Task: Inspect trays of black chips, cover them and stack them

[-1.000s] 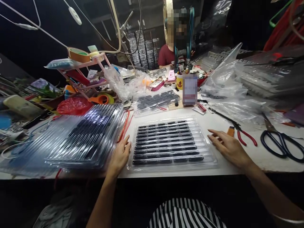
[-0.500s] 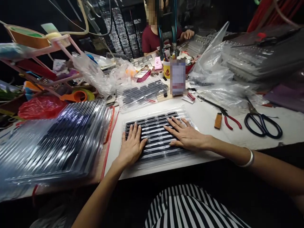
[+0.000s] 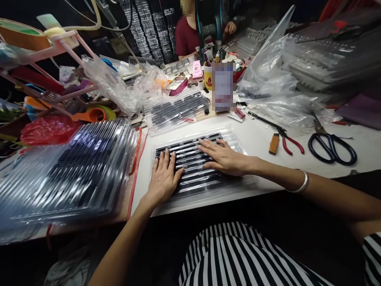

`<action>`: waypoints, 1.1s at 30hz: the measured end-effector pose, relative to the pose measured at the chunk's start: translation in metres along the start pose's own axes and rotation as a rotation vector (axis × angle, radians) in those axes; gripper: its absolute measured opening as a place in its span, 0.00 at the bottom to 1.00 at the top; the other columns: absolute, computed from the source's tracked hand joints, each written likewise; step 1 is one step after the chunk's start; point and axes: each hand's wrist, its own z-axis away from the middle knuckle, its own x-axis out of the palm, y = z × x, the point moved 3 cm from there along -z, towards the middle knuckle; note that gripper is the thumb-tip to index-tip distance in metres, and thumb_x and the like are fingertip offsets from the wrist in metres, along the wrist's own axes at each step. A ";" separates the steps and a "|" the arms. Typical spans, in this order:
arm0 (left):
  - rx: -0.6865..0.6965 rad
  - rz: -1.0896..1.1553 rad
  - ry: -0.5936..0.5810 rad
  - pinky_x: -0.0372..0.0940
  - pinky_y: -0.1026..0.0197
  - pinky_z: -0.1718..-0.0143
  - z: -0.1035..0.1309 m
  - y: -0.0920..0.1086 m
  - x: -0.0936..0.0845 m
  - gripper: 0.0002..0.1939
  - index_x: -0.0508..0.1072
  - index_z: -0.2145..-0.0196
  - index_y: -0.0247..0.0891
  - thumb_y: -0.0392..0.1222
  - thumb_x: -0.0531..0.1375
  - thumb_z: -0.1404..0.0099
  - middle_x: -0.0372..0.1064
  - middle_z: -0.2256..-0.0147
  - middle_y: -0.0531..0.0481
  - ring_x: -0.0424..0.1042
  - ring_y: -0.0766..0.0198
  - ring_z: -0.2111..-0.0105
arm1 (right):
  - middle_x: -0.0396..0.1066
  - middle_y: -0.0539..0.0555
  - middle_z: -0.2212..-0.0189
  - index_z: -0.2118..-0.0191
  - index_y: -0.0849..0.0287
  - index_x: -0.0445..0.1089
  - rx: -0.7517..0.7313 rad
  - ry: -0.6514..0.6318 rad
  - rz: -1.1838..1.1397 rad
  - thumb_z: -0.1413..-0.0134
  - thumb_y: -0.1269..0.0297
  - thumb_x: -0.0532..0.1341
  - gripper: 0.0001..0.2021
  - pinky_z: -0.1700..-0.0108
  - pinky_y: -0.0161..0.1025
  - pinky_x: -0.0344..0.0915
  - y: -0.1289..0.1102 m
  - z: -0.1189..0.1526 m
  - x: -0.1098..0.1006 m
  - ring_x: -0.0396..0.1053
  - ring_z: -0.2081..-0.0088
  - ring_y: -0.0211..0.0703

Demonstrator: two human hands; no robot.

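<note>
A clear plastic tray [image 3: 193, 180] with rows of dark strips lies flat on the white tabletop in front of me. My left hand [image 3: 164, 176] rests palm down on its left side, fingers extended and slightly apart. Across the right half, my right hand [image 3: 224, 158] lies flat with outstretched fingers that point left. Neither hand grips anything. The parts of the strips beneath both palms are hidden. Behind this tray sits a second clear tray [image 3: 178, 107] that also holds dark strips.
Stacked clear trays [image 3: 86, 174] fill the left side. Red-handled pliers [image 3: 287, 141], an orange lighter-like piece [image 3: 274, 143] and dark-handled scissors [image 3: 330, 147] lie at right. Plastic bags [image 3: 268, 87] and a yellow cup [image 3: 208, 77] stand farther back. A person in a maroon shirt [image 3: 186, 35] sits opposite.
My right hand has slid leftward over the tray, its fingers now nearer the middle. My left hand stays at the left side. The whole view has shifted slightly.
</note>
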 end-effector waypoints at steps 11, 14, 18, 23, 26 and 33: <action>-0.038 0.245 -0.105 0.44 0.46 0.39 0.015 -0.043 -0.011 0.30 0.48 0.36 0.34 0.51 0.41 0.31 0.40 0.35 0.38 0.39 0.55 0.35 | 0.47 0.66 0.36 0.38 0.68 0.55 0.033 0.122 0.135 0.37 0.48 0.44 0.32 0.38 0.55 0.44 0.014 0.020 0.004 0.42 0.35 0.55; -0.095 0.225 -0.077 0.47 0.46 0.40 0.027 -0.053 -0.011 0.29 0.49 0.36 0.34 0.49 0.40 0.31 0.44 0.35 0.39 0.43 0.55 0.36 | 0.41 0.66 0.35 0.36 0.67 0.51 -0.012 0.081 0.154 0.41 0.41 0.46 0.37 0.38 0.57 0.44 0.015 0.028 0.008 0.37 0.34 0.56; -0.148 0.177 -0.036 0.49 0.47 0.40 0.031 -0.047 -0.007 0.27 0.51 0.37 0.35 0.44 0.40 0.31 0.46 0.36 0.41 0.46 0.56 0.37 | 0.41 0.67 0.35 0.37 0.68 0.52 0.005 0.141 0.243 0.41 0.41 0.44 0.38 0.38 0.57 0.43 0.015 0.031 0.015 0.37 0.34 0.58; -0.157 0.072 0.014 0.47 0.43 0.40 0.026 -0.031 -0.013 0.24 0.56 0.40 0.30 0.37 0.42 0.32 0.51 0.38 0.36 0.47 0.49 0.37 | 0.44 0.64 0.35 0.37 0.63 0.53 0.041 0.156 0.289 0.40 0.42 0.44 0.34 0.40 0.60 0.43 0.012 0.031 0.018 0.40 0.35 0.60; -0.089 0.017 0.013 0.53 0.45 0.44 0.014 -0.032 -0.026 0.22 0.66 0.48 0.29 0.30 0.43 0.36 0.61 0.44 0.34 0.55 0.47 0.41 | 0.43 0.62 0.35 0.36 0.60 0.51 0.058 0.131 0.288 0.40 0.42 0.44 0.34 0.40 0.59 0.44 0.012 0.031 0.016 0.39 0.34 0.58; 0.172 -0.024 -0.118 0.63 0.56 0.58 -0.026 -0.047 -0.047 0.16 0.72 0.70 0.39 0.25 0.48 0.43 0.69 0.66 0.44 0.67 0.57 0.63 | 0.42 0.61 0.34 0.35 0.60 0.50 0.068 0.119 0.285 0.40 0.42 0.44 0.34 0.40 0.60 0.45 0.010 0.031 0.015 0.39 0.34 0.58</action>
